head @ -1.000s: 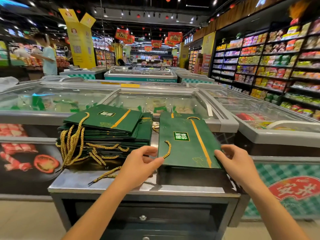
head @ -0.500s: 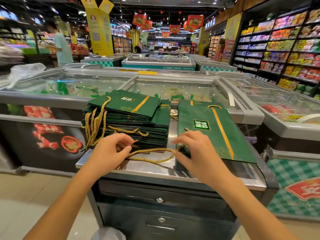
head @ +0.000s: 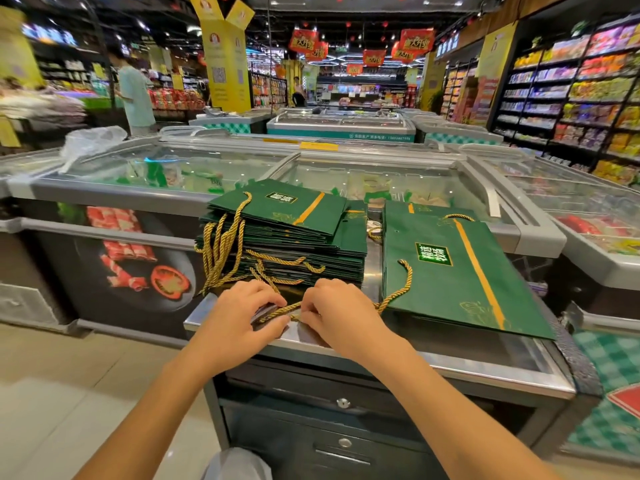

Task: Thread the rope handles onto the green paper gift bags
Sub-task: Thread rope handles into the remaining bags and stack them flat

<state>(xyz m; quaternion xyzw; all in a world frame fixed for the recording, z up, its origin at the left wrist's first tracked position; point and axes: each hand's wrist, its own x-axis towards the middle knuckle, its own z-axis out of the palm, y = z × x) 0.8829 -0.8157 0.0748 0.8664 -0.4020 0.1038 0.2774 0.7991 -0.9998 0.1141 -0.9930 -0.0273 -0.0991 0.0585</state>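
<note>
L hand & R hand both pinch gold rope.

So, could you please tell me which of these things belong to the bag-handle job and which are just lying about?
For the job:
- gold rope, held by left hand and right hand
- flat green bag
- stack of green bags
- rope handles hanging off the stack

Just lying about:
- freezer chest
- clear plastic bag
- snack shelves
</note>
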